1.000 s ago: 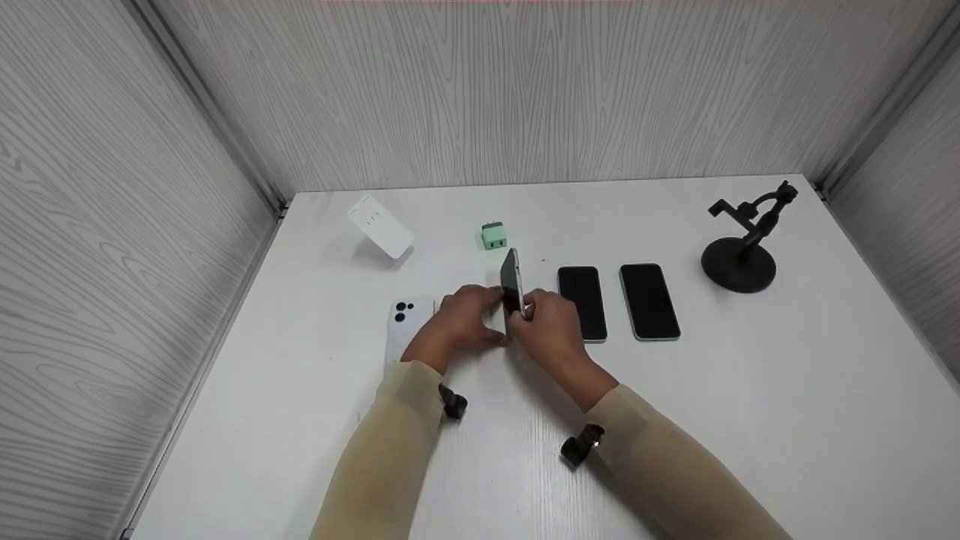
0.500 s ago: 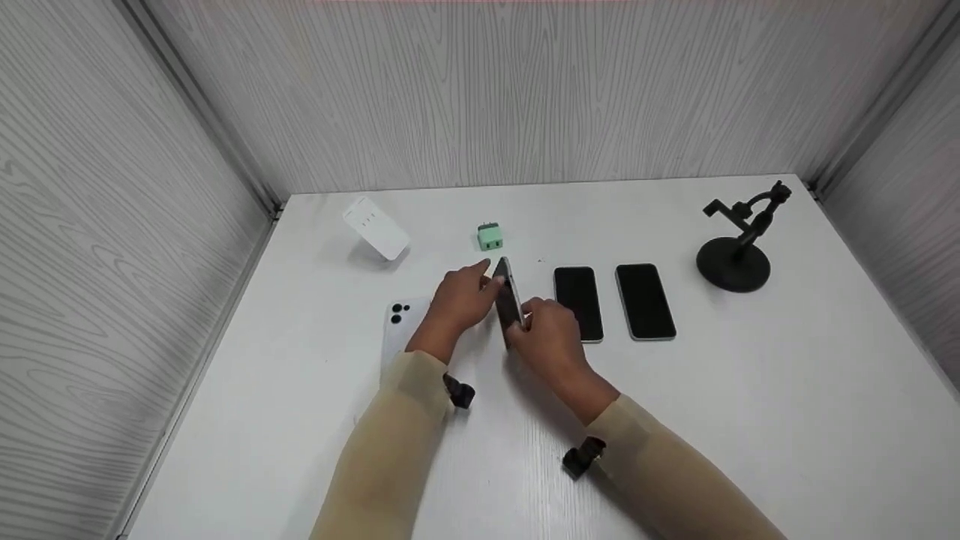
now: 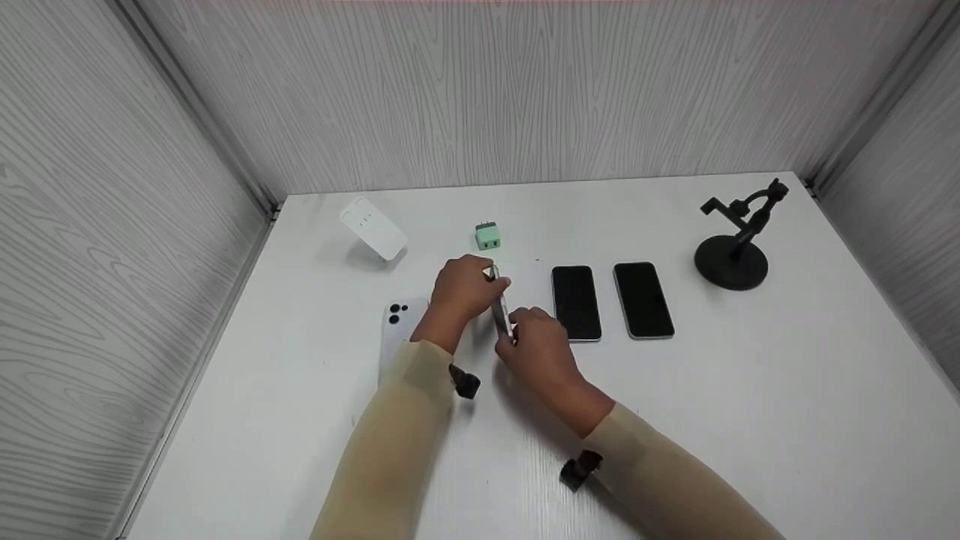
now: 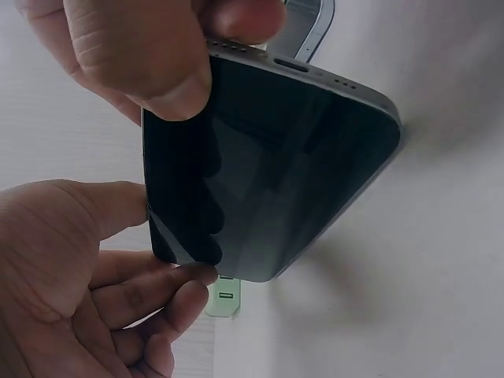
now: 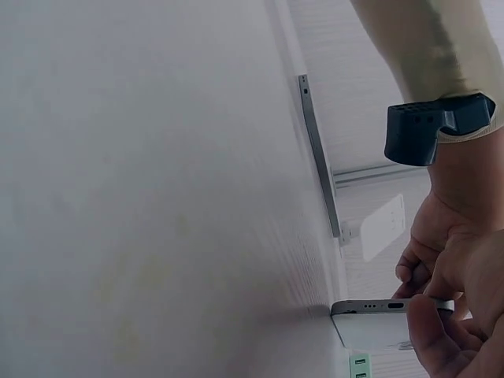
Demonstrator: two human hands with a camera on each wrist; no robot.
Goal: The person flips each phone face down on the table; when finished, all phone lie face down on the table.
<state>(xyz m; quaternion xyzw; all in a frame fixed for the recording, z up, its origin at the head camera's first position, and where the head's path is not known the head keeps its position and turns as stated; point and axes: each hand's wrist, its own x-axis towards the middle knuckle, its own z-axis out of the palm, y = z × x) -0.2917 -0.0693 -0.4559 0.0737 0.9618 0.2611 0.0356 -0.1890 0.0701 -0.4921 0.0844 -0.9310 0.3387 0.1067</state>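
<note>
Far left on the white table (image 3: 750,390) a white power strip (image 3: 373,227) leans, and a white phone (image 3: 397,330) lies camera-side up, partly under my left sleeve (image 3: 390,442); my left hand (image 3: 461,289) curls its fingers round the far end of a dark-screened phone (image 3: 500,309), which stands on its long edge at the table's middle; a green charger plug (image 3: 489,236) sits just beyond it; my right hand (image 3: 536,352) pinches the near end of the same phone; right of that, two black phones (image 3: 576,302) lie flat, side by side; far right stands a black phone stand (image 3: 735,247).
</note>
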